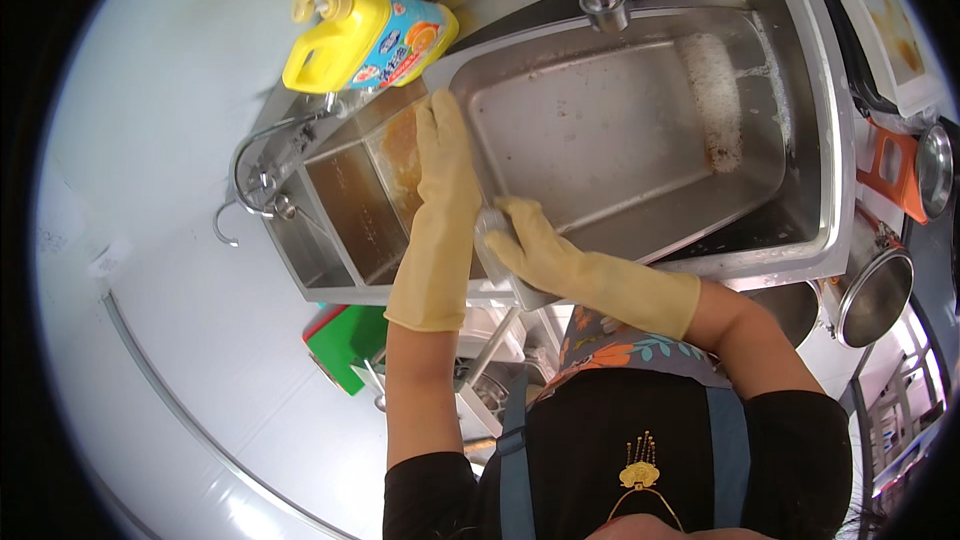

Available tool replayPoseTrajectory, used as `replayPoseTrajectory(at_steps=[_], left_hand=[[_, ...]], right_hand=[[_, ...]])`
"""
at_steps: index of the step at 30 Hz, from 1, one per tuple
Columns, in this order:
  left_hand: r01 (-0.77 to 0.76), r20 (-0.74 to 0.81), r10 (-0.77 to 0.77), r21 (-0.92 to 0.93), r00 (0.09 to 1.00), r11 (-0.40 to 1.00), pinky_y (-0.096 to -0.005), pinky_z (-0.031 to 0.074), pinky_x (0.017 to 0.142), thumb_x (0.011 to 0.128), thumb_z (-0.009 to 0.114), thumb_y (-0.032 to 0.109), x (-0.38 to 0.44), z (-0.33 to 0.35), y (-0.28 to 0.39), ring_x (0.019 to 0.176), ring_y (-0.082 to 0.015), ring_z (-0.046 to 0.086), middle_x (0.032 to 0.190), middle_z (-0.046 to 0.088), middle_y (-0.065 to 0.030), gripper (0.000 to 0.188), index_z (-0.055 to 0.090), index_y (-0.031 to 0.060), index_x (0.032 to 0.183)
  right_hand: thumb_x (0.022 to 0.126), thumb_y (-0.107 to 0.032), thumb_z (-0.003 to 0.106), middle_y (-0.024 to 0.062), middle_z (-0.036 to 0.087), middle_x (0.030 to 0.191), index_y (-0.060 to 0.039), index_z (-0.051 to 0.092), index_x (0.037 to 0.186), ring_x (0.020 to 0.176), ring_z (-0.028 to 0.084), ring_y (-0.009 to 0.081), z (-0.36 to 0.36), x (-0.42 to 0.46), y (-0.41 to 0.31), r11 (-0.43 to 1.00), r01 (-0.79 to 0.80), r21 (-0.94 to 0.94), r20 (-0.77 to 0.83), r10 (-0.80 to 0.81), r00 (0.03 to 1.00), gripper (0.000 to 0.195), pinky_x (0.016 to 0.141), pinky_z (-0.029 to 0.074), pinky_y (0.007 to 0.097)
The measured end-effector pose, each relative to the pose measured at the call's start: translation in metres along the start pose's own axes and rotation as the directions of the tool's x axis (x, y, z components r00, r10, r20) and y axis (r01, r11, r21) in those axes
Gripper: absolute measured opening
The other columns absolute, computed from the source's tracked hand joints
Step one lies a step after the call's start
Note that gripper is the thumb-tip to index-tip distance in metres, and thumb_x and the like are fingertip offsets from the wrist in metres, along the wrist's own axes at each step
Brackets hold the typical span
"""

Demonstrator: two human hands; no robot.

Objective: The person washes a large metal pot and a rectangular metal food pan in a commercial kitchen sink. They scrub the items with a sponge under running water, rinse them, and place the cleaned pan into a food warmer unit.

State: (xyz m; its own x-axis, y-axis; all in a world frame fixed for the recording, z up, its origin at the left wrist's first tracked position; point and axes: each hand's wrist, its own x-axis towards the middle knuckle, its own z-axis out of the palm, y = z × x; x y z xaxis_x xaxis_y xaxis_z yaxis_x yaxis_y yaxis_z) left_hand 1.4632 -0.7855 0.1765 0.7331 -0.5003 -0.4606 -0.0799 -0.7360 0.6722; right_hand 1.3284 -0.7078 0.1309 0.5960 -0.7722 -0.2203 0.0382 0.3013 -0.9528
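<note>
A large rectangular steel pan (585, 127) rests tilted over the sink basin (814, 127), its left end raised on the divider side. White foam (716, 101) lies along the pan's right end. My left hand (442, 142), in a pale yellow rubber glove, holds the pan's left rim with fingers together; the thumb is hidden. My right hand (536, 247), gloved alike, is at the near left end of the pan. Its fingers curl over a greyish scrubber (492, 223), blurred and mostly covered. The steel faucet (604, 4) hangs above the pan's far edge.
A yellow detergent bottle (367, 41) with a pump stands at the back left. Left compartments hold brownish liquid (352, 202) beside a curved tap (244, 165). Steel pots (874, 296), an orange stool (892, 165) and a white container (892, 41) are at right; a green board (345, 349) is below.
</note>
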Motion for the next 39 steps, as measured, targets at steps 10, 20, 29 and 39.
replayPoseTrajectory(at_steps=[10, 20, 29, 39], left_hand=[[-0.067, 0.051, 0.048, 0.507, 0.998, 0.859, -0.0359, 0.039, 0.106, 0.101, 0.05, 0.045, 0.005, -0.007, 0.028, 0.128, -0.0293, 0.052, 0.142, 0.055, -0.0161, 0.056, 0.047, 0.0057, 0.141], [-0.29, -0.071, 0.329, 0.328, 0.941, 0.899, -0.0342, 0.042, 0.097, 0.102, 0.052, 0.032, 0.03, -0.005, -0.035, 0.109, -0.0216, 0.055, 0.125, 0.061, -0.0117, 0.046, 0.051, 0.0009, 0.136], [-0.307, -0.039, 0.313, 0.116, 0.949, 0.945, -0.0367, 0.038, 0.104, 0.103, 0.051, 0.02, 0.027, 0.004, -0.027, 0.119, -0.0261, 0.052, 0.134, 0.055, -0.015, 0.038, 0.052, -0.0023, 0.134], [-0.17, -0.088, 0.182, 0.127, 0.979, 0.977, -0.0342, 0.037, 0.105, 0.101, 0.055, 0.025, 0.026, 0.008, -0.02, 0.117, -0.0204, 0.052, 0.129, 0.057, -0.0116, 0.048, 0.047, -0.0028, 0.139]], right_hand=[[0.098, -0.014, 0.051, 0.0242, 0.067, 0.111, -0.0021, 0.063, 0.121, 0.105, 0.064, 0.0401, 0.017, 0.135, 0.074, 0.983, 0.067, 0.169, -0.127, -0.046, 0.991, 0.028, 0.09, 0.05, 0.0468], [0.087, -0.011, 0.059, 0.0117, 0.059, 0.123, -0.0177, 0.065, 0.122, 0.118, 0.055, 0.0335, -0.171, 0.072, 0.16, 0.603, 0.293, -0.742, 0.202, -0.216, 0.955, 0.037, 0.104, 0.043, 0.0421], [0.097, -0.02, 0.052, 0.0186, 0.04, 0.155, -0.0154, 0.048, 0.145, 0.146, 0.033, 0.0339, -0.284, 0.103, 0.249, 0.638, -0.496, -0.589, -0.617, 0.041, 0.786, 0.049, 0.118, 0.031, 0.0428], [0.076, -0.018, 0.072, 0.0164, 0.061, 0.112, -0.0095, 0.067, 0.095, 0.107, 0.056, 0.0379, -0.11, 0.137, 0.143, 0.693, 0.294, -0.658, -0.1, -0.468, 0.878, 0.021, 0.093, 0.044, 0.0512]])
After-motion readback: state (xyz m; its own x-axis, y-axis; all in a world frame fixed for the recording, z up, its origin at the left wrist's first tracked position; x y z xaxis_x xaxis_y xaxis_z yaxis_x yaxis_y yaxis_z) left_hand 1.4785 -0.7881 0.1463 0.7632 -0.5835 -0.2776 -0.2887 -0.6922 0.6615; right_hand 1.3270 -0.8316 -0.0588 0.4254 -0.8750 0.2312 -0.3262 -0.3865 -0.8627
